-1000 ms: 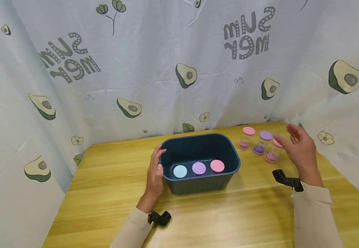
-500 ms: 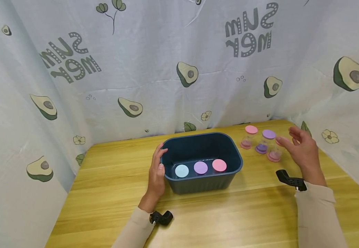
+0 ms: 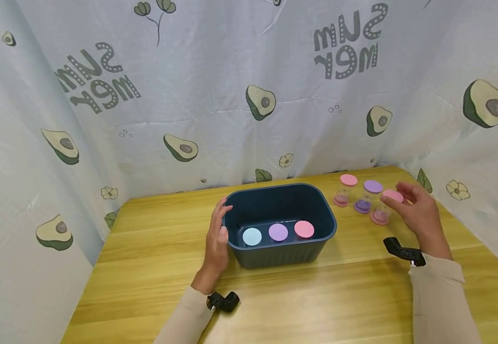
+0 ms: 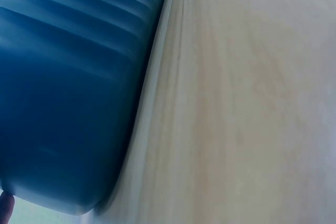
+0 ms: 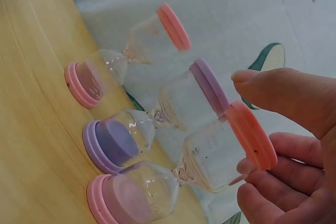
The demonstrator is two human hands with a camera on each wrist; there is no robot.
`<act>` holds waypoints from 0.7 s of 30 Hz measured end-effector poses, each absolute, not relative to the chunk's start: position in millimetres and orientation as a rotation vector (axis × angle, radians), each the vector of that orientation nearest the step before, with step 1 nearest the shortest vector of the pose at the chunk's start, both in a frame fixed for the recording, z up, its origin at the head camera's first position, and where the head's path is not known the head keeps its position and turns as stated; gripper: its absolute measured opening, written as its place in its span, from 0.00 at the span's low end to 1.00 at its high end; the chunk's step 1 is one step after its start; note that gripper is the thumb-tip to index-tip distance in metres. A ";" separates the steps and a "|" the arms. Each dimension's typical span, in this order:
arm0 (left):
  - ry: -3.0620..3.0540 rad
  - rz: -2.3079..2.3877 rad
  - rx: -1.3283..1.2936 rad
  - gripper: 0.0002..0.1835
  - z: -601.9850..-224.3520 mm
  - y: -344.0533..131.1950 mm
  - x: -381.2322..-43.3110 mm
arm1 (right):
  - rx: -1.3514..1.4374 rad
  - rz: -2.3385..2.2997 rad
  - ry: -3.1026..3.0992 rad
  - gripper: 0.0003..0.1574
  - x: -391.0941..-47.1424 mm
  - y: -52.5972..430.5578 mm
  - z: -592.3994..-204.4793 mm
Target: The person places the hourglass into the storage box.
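- With the left hand (image 3: 217, 243), rests against the left end of the dark blue bin (image 3: 274, 259), fingers loose and fairly straight, spread up toward the rim there
- In the left wrist view, shows one fingertip just at the bin's edge, in the lower left corner
- With the right hand (image 3: 421, 215), well to the right of the bin, curves around the pink top cap (image 5: 251, 136) of the front pink hourglass (image 5: 181, 173), thumb on the side toward the bin, fingers on the side away from it
- Keeps the right fingers loosely bent and parted around that cap, with the thumb apart from it in the right wrist view; cannot tell of any contact between the other fingers and the cap
- Front pink hourglass: stands upright to the right of the bin, farthest from it of three, with pink sand in the lower bulb
- Purple hourglass (image 3: 366, 197): stands upright to the right of the bin, between the two pink ones, with purple sand in the lower bulb
- Rear pink hourglass (image 3: 344, 191): stands upright just beside the bin's right end
- Inside the bin, near its front wall, in a row from left to right: light blue disc (image 3: 252, 237), purple disc (image 3: 278, 232), pink disc (image 3: 304, 229)
- Beneath the bin: wooden table (image 3: 154, 248)
- Behind the bin: pale curtain (image 3: 214, 91) printed with avocados and reversed lettering
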State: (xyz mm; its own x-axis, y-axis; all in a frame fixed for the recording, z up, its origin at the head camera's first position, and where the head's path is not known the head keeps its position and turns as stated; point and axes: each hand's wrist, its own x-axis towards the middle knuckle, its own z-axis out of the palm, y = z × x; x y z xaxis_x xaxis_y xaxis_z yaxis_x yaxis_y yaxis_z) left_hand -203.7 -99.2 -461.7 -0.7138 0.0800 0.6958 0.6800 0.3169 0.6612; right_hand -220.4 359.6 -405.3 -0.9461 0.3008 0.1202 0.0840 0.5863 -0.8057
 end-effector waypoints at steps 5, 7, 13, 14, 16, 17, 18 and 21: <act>-2.034 -1.406 -0.662 0.28 -462.2 -100.8 -204.6 | -0.338 1.292 -2.614 0.52 -221.3 359.0 -406.9; -2.030 -1.410 -0.658 0.28 -462.8 -101.0 -204.9 | -0.341 1.283 -2.636 0.53 -221.3 359.7 -407.6; -2.039 -1.424 -0.664 0.29 -466.2 -98.8 -204.6 | -0.293 1.257 -2.659 0.50 -217.6 367.0 -411.2; -2.043 -1.425 -0.665 0.29 -466.2 -98.4 -204.7 | -0.287 1.253 -2.657 0.49 -217.4 368.2 -412.0; -2.048 -1.420 -0.662 0.29 -465.4 -98.1 -204.9 | -0.291 1.254 -2.653 0.48 -218.1 368.9 -412.8; -2.049 -1.418 -0.661 0.29 -464.7 -98.1 -205.1 | -0.287 1.259 -2.651 0.47 -218.5 368.9 -412.9; -2.049 -1.414 -0.660 0.30 -464.1 -98.4 -205.2 | -0.285 1.258 -2.657 0.47 -218.9 368.7 -412.7; -2.053 -1.403 -0.654 0.30 -462.8 -99.4 -205.4 | -0.279 1.229 -2.688 0.48 -220.2 368.2 -412.1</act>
